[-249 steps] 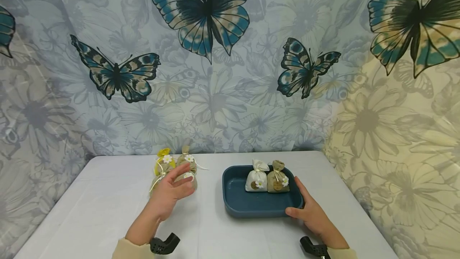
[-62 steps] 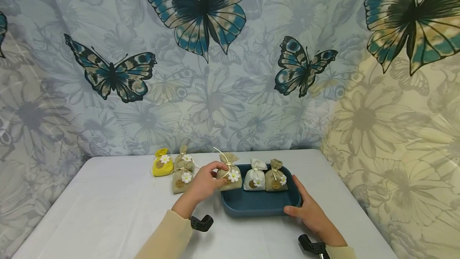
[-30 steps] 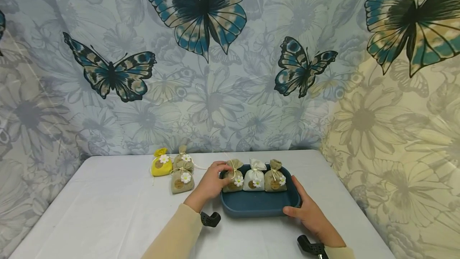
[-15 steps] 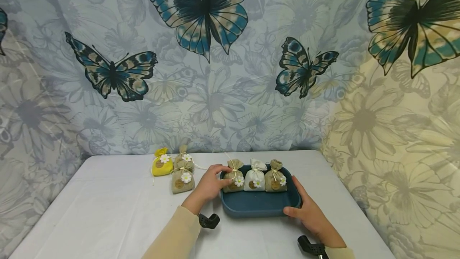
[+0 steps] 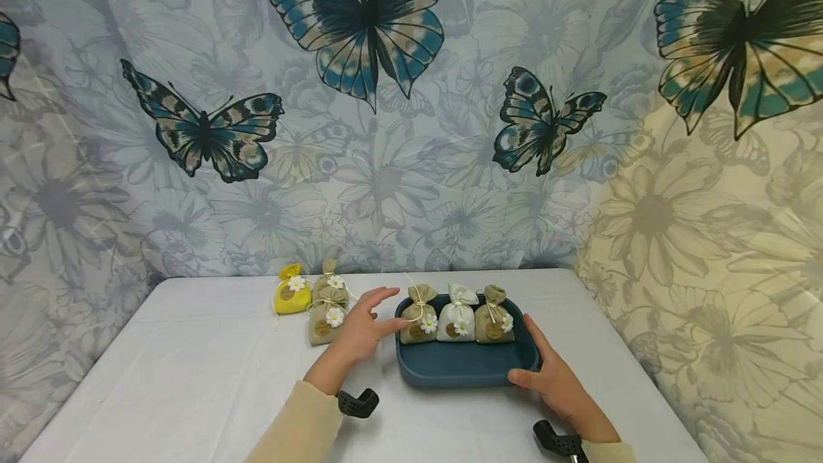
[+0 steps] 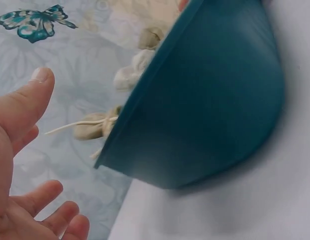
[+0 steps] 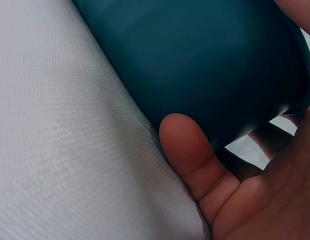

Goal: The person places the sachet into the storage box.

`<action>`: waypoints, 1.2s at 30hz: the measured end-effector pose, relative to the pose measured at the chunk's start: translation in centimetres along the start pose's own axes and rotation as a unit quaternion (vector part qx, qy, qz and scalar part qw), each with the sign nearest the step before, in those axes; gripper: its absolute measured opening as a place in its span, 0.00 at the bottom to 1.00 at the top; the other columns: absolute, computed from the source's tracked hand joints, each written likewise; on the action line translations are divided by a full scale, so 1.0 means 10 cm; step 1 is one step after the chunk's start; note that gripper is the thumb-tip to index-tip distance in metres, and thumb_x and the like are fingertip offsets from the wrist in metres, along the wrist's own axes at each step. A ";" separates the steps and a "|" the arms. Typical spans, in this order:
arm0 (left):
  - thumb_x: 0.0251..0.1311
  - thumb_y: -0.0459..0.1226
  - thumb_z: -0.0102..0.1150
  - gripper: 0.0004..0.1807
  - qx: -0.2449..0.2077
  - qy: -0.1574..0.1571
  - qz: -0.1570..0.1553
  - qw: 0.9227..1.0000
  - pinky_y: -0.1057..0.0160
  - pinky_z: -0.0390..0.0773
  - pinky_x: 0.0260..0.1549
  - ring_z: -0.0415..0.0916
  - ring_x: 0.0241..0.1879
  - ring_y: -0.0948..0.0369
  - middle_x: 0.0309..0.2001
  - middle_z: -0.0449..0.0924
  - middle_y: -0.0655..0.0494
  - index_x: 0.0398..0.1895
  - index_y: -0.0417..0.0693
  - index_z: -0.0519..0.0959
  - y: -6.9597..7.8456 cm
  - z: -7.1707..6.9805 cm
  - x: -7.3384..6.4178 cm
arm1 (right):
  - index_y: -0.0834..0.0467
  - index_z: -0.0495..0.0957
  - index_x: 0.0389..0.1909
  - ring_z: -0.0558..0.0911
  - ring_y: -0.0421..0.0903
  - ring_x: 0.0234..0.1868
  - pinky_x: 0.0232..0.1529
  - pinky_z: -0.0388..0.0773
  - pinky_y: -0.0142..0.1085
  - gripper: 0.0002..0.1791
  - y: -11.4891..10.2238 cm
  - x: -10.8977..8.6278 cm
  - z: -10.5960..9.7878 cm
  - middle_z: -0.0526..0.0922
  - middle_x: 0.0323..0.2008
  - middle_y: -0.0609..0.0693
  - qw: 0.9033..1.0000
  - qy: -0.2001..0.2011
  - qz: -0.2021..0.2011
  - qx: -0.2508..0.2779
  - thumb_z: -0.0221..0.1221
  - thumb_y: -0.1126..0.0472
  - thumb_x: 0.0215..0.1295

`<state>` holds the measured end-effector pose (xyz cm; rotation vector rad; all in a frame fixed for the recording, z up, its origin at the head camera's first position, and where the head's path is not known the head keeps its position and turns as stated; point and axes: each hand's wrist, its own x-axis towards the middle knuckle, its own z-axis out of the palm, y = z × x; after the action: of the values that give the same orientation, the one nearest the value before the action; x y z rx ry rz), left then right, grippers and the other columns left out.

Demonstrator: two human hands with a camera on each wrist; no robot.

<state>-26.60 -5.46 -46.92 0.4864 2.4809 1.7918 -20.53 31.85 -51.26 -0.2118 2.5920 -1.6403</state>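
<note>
Three small drawstring sachets stand in a row along the back of a dark blue tray (image 5: 463,370): a beige sachet (image 5: 416,331) at the left, a white sachet (image 5: 453,313) in the middle, a tan sachet (image 5: 491,319) at the right. Each carries a white flower and a round brown label. My left hand (image 5: 356,334) is just left of the tray, thumb and fingers spread with nothing between them; the left wrist view shows the fingers (image 6: 37,197) apart from the tray. My right hand (image 5: 558,384) grips the tray's right end, its thumb (image 7: 187,145) against the wall.
Left of the tray, a yellow sachet (image 5: 291,300) lies beside a beige sachet (image 5: 321,331), with another beige sachet (image 5: 328,281) behind it. A white cloth (image 5: 193,377) covers the table. Butterfly-patterned fabric (image 5: 386,184) hangs behind it.
The left hand brought a beige sachet from the left group into the tray beside the white one, then let go and drew back left. The right hand stays on the tray.
</note>
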 end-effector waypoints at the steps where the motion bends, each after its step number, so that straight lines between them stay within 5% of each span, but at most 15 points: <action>1: 0.61 0.40 0.70 0.32 -0.003 0.001 0.001 1.000 0.43 0.61 0.64 0.53 0.72 0.47 0.73 0.59 0.48 0.69 0.56 0.73 0.00 -0.03 -0.02 | 0.41 0.35 0.80 0.40 0.64 0.76 0.66 0.43 0.68 0.60 0.00 0.00 0.00 0.38 0.79 0.57 1.000 0.000 0.000 0.003 0.70 0.57 0.61; 13: 0.56 0.46 0.73 0.38 -0.001 0.038 -0.009 0.999 0.42 0.59 0.65 0.52 0.73 0.48 0.75 0.55 0.48 0.71 0.54 0.71 0.03 -0.41 -0.26 | 0.43 0.35 0.81 0.42 0.65 0.75 0.66 0.48 0.66 0.60 -0.08 -0.01 0.02 0.38 0.79 0.59 1.000 0.002 0.011 -0.006 0.70 0.56 0.60; 20: 0.57 0.47 0.72 0.36 0.010 0.071 -0.037 0.997 0.41 0.62 0.63 0.56 0.70 0.43 0.74 0.58 0.48 0.70 0.54 0.72 -0.08 -0.66 -0.40 | 0.46 0.36 0.81 0.67 0.63 0.64 0.53 0.74 0.47 0.60 -0.11 -0.03 0.02 0.39 0.78 0.61 1.000 0.006 0.025 -0.008 0.70 0.56 0.61; 27: 0.60 0.40 0.71 0.36 0.016 0.124 -0.078 0.989 0.41 0.59 0.64 0.55 0.69 0.37 0.73 0.55 0.39 0.71 0.45 0.68 -0.28 -0.91 -0.51 | 0.46 0.34 0.81 0.57 0.63 0.70 0.58 0.67 0.53 0.59 -0.12 -0.03 0.02 0.38 0.78 0.62 0.999 0.003 0.038 -0.020 0.69 0.54 0.62; 36: 0.60 0.44 0.71 0.41 -0.037 0.140 -0.144 0.979 0.39 0.65 0.61 0.58 0.69 0.38 0.74 0.52 0.41 0.74 0.50 0.64 -0.49 -1.08 -0.57 | 0.46 0.34 0.81 0.61 0.61 0.65 0.44 0.76 0.39 0.59 -0.12 0.00 0.03 0.38 0.78 0.62 0.999 0.001 0.045 -0.003 0.69 0.55 0.62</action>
<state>-24.60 -18.33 -48.80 -0.1379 2.4786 1.9321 -20.39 31.06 -50.37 -0.0914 2.5665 -1.6039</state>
